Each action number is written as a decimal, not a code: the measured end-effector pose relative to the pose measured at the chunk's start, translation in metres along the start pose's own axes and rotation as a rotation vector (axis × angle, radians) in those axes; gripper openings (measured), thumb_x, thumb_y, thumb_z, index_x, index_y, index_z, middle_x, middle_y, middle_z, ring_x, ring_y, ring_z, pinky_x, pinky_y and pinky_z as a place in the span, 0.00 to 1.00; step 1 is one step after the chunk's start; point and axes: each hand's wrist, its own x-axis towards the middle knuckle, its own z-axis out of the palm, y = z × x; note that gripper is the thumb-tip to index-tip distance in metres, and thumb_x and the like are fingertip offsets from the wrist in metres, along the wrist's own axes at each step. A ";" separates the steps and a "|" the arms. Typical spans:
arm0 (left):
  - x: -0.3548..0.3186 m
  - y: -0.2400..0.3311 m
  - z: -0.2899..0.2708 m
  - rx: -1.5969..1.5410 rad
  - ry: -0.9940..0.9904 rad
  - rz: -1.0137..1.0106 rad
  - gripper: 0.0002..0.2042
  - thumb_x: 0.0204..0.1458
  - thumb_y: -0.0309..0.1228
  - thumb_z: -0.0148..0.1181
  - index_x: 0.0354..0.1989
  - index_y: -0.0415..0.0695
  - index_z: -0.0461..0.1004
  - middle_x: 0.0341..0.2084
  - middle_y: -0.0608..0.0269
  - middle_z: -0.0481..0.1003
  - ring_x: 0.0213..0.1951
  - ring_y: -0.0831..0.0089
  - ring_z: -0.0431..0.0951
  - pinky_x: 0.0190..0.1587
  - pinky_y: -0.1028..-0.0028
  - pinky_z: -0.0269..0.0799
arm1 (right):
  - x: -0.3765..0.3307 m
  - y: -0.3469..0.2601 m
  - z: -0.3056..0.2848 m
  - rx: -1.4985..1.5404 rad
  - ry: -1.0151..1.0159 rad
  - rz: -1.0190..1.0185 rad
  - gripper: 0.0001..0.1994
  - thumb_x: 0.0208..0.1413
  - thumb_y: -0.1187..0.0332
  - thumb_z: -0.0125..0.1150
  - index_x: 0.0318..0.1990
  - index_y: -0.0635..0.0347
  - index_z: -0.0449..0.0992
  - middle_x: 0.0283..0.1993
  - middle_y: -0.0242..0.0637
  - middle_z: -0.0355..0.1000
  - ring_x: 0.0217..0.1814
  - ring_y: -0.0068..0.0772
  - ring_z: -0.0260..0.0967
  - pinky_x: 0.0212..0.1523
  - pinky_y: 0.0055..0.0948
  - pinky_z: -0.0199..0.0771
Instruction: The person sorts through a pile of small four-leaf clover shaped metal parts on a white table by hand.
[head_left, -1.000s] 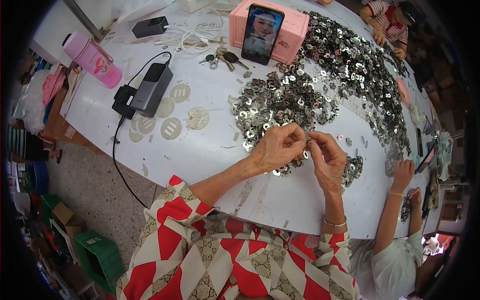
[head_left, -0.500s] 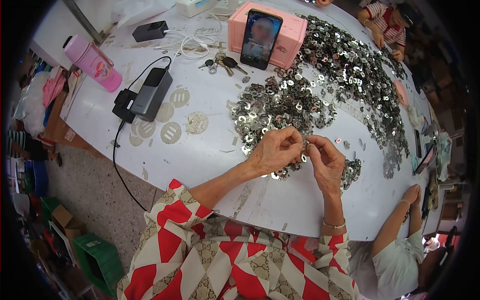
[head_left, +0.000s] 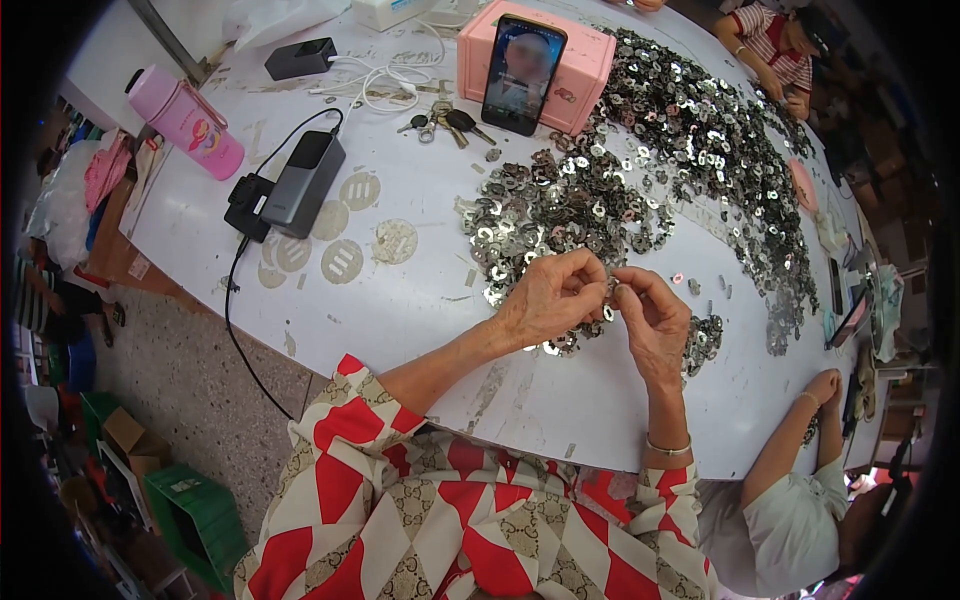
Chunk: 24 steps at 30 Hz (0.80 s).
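Observation:
Both my hands meet over the near edge of a large heap of small shiny metal pieces (head_left: pixel 560 205), ring-like and silvery. My left hand (head_left: pixel 556 298) is closed, thumb and forefinger pinched together. Facing it, my right hand (head_left: pixel 655 325) also pinches with thumb and forefinger, its fingertips almost touching the left ones. A small metal piece (head_left: pixel 611 288) shows between the fingertips; its exact shape is too small to make out. Beside my right wrist lies a small separate pile of metal pieces (head_left: pixel 703 345).
A phone (head_left: pixel 523 75) leans on a pink box (head_left: pixel 585 80) behind the heap. Keys (head_left: pixel 450 122), a grey power bank (head_left: pixel 304 185) with cables and a pink bottle (head_left: pixel 187 125) stand left on the white table (head_left: pixel 400 320). Co-workers sit at far right (head_left: pixel 775 50) and near right (head_left: pixel 790 500).
My hands keep nearly the same pinch at the same spot. The near-right person's head has come into view, leaning forward.

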 end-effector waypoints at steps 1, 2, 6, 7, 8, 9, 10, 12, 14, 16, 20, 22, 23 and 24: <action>0.000 0.000 0.000 0.005 -0.003 -0.002 0.04 0.55 0.25 0.52 0.31 0.36 0.68 0.22 0.63 0.74 0.27 0.79 0.76 0.31 0.78 0.75 | 0.000 0.000 0.000 0.002 0.000 0.004 0.08 0.57 0.77 0.57 0.44 0.66 0.76 0.37 0.30 0.72 0.37 0.17 0.70 0.41 0.18 0.71; 0.000 0.000 -0.001 0.006 -0.004 -0.002 0.04 0.55 0.25 0.52 0.31 0.36 0.68 0.22 0.63 0.74 0.27 0.79 0.76 0.31 0.78 0.75 | 0.000 0.000 0.000 0.001 0.001 0.004 0.08 0.57 0.77 0.57 0.44 0.66 0.76 0.37 0.30 0.72 0.37 0.17 0.70 0.41 0.18 0.71; -0.001 -0.001 -0.001 0.013 -0.015 -0.022 0.04 0.56 0.25 0.53 0.34 0.36 0.70 0.25 0.64 0.74 0.29 0.78 0.78 0.34 0.78 0.77 | -0.001 0.000 -0.001 0.001 -0.003 -0.005 0.08 0.57 0.77 0.57 0.44 0.66 0.76 0.37 0.29 0.72 0.38 0.17 0.70 0.41 0.18 0.71; -0.001 -0.002 -0.001 0.008 -0.012 -0.013 0.04 0.56 0.25 0.53 0.34 0.36 0.70 0.25 0.64 0.74 0.29 0.78 0.77 0.34 0.78 0.77 | -0.001 0.001 -0.001 0.008 -0.006 -0.015 0.08 0.57 0.77 0.57 0.44 0.66 0.75 0.37 0.29 0.72 0.38 0.16 0.69 0.41 0.18 0.71; -0.001 -0.002 -0.001 0.008 -0.013 -0.014 0.04 0.56 0.25 0.53 0.34 0.36 0.70 0.25 0.64 0.74 0.29 0.78 0.77 0.34 0.78 0.77 | -0.001 0.000 -0.001 0.008 -0.005 -0.014 0.08 0.57 0.77 0.57 0.44 0.66 0.75 0.37 0.29 0.72 0.38 0.16 0.69 0.41 0.18 0.71; -0.001 -0.002 -0.001 0.010 -0.014 -0.013 0.04 0.56 0.25 0.53 0.34 0.36 0.70 0.25 0.65 0.74 0.30 0.79 0.77 0.34 0.78 0.77 | -0.001 -0.001 -0.001 0.016 -0.009 -0.010 0.08 0.58 0.77 0.56 0.44 0.66 0.75 0.37 0.29 0.72 0.38 0.16 0.69 0.41 0.17 0.71; -0.001 -0.002 -0.001 0.013 -0.016 -0.011 0.04 0.56 0.25 0.53 0.34 0.36 0.70 0.25 0.65 0.74 0.30 0.79 0.77 0.33 0.78 0.77 | -0.001 -0.002 -0.001 0.024 -0.013 -0.005 0.08 0.58 0.77 0.56 0.44 0.66 0.75 0.37 0.29 0.72 0.38 0.16 0.69 0.41 0.17 0.71; -0.002 0.000 -0.001 0.014 -0.016 -0.018 0.04 0.56 0.25 0.53 0.34 0.36 0.70 0.25 0.65 0.74 0.30 0.79 0.77 0.33 0.78 0.77 | -0.001 -0.002 -0.002 0.032 -0.015 0.003 0.08 0.58 0.77 0.56 0.44 0.66 0.75 0.37 0.29 0.72 0.38 0.16 0.69 0.41 0.17 0.71; -0.001 0.000 0.000 0.015 -0.019 -0.023 0.04 0.56 0.25 0.53 0.34 0.36 0.70 0.25 0.65 0.74 0.30 0.79 0.77 0.33 0.78 0.77 | -0.002 -0.003 -0.003 0.039 -0.014 0.011 0.08 0.58 0.77 0.56 0.44 0.66 0.75 0.37 0.29 0.72 0.38 0.17 0.70 0.41 0.17 0.71; 0.000 -0.001 0.002 -0.002 -0.013 -0.028 0.04 0.56 0.25 0.53 0.34 0.37 0.70 0.25 0.65 0.74 0.30 0.79 0.77 0.33 0.78 0.76 | -0.003 -0.006 -0.002 0.024 0.008 0.022 0.08 0.58 0.77 0.56 0.45 0.67 0.75 0.37 0.30 0.73 0.38 0.17 0.70 0.41 0.18 0.71; 0.003 -0.004 -0.001 -0.049 0.007 -0.007 0.04 0.56 0.25 0.53 0.34 0.37 0.69 0.25 0.65 0.73 0.28 0.79 0.77 0.30 0.79 0.76 | 0.001 -0.008 -0.002 0.041 0.008 0.063 0.09 0.60 0.76 0.54 0.46 0.68 0.75 0.36 0.32 0.73 0.37 0.18 0.70 0.41 0.18 0.72; 0.001 -0.004 -0.005 -0.144 0.002 -0.016 0.04 0.57 0.25 0.53 0.34 0.36 0.69 0.27 0.63 0.73 0.29 0.77 0.77 0.30 0.78 0.76 | 0.004 -0.008 -0.004 0.245 -0.044 0.123 0.10 0.62 0.73 0.51 0.47 0.68 0.74 0.35 0.33 0.73 0.35 0.20 0.71 0.41 0.19 0.73; 0.001 0.000 -0.006 -0.169 0.001 -0.031 0.04 0.57 0.25 0.52 0.34 0.36 0.69 0.27 0.62 0.73 0.29 0.77 0.77 0.31 0.78 0.76 | 0.005 -0.007 -0.005 0.241 -0.028 0.126 0.10 0.62 0.73 0.51 0.47 0.68 0.74 0.35 0.33 0.73 0.35 0.20 0.71 0.41 0.19 0.73; 0.001 0.001 -0.006 -0.172 -0.013 -0.036 0.04 0.57 0.25 0.52 0.34 0.36 0.69 0.27 0.62 0.73 0.29 0.77 0.77 0.31 0.78 0.76 | 0.005 -0.005 -0.007 0.282 -0.022 0.150 0.11 0.63 0.72 0.50 0.47 0.68 0.74 0.35 0.33 0.73 0.35 0.20 0.71 0.40 0.20 0.74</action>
